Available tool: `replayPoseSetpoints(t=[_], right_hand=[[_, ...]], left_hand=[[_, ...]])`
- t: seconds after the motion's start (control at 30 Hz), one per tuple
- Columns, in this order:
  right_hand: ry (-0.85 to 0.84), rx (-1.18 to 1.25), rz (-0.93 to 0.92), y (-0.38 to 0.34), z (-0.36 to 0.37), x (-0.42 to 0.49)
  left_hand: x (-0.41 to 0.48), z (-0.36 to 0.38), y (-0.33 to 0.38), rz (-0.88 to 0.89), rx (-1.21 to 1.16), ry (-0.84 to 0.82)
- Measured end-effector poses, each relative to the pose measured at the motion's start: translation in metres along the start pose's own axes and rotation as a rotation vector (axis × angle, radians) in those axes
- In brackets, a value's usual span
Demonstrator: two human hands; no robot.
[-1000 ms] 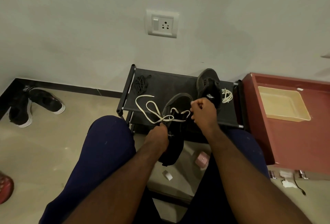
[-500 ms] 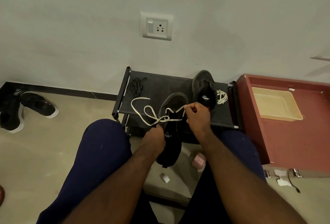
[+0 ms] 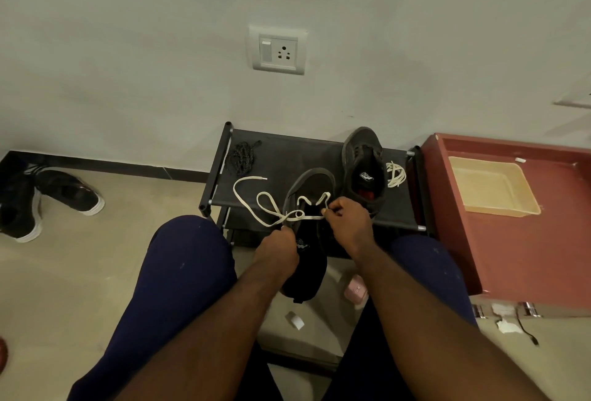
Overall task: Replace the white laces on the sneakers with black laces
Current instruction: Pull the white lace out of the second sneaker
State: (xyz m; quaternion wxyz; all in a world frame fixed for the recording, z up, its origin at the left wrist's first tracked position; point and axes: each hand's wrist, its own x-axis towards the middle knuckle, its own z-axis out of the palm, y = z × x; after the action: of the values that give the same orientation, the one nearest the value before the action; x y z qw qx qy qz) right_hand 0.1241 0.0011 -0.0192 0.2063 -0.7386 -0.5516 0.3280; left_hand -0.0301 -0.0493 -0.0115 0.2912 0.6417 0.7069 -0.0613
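Pale wall [image 3: 128, 49] with socket [image 3: 277, 50], black skirting [image 3: 112, 168], beige floor [image 3: 80, 272], black rack [image 3: 287, 157], red cabinet [image 3: 527, 256] at right holding beige tray [image 3: 489, 183].

left hand [image 3: 277, 248] grips dark sneaker [image 3: 307, 234] | right hand [image 3: 347, 220] pinches white lace [image 3: 256, 205] at eyelets | second sneaker [image 3: 364, 167], black laces [image 3: 243, 157] on rack [image 3: 287, 157]

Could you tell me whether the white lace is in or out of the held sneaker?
Partly in: the white lace zigzags across the sneaker, while a loose end trails onto the rack.
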Motion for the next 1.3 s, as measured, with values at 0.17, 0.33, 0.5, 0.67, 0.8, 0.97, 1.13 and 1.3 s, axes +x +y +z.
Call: replayPoseSetpoints(t=[0.17,0.33,0.5,0.67,0.8,0.97,1.13,1.3], right_hand=[[0.022,0.318,0.082,-0.005,-0.002,0.001],[0.200,0.612,0.084,-0.018,-0.017,-0.001],[0.058,0.344,0.116,0.001,-0.006,0.004],[0.017,0.049,-0.032,0.003,0.005,-0.003],[0.003,0.111,-0.013,0.002,0.005,0.001],[-0.006,0.118,-0.021,0.001,0.003,0.004],[-0.035,0.115,-0.015,-0.001,0.002,0.006],[-0.012,0.092,-0.085,-0.004,0.000,0.008]], left_hand=[[0.000,0.000,0.000,0.000,-0.008,-0.006],[0.002,0.000,0.003,-0.011,-0.044,-0.021],[0.002,0.002,0.004,-0.013,-0.063,0.002],[0.003,0.001,0.004,-0.032,-0.089,0.026],[0.002,0.001,0.004,-0.032,-0.081,0.058],[0.003,-0.001,0.004,-0.019,-0.034,0.033],[0.003,0.000,0.003,-0.011,-0.018,0.025],[0.001,0.000,0.002,-0.009,-0.009,0.025]])
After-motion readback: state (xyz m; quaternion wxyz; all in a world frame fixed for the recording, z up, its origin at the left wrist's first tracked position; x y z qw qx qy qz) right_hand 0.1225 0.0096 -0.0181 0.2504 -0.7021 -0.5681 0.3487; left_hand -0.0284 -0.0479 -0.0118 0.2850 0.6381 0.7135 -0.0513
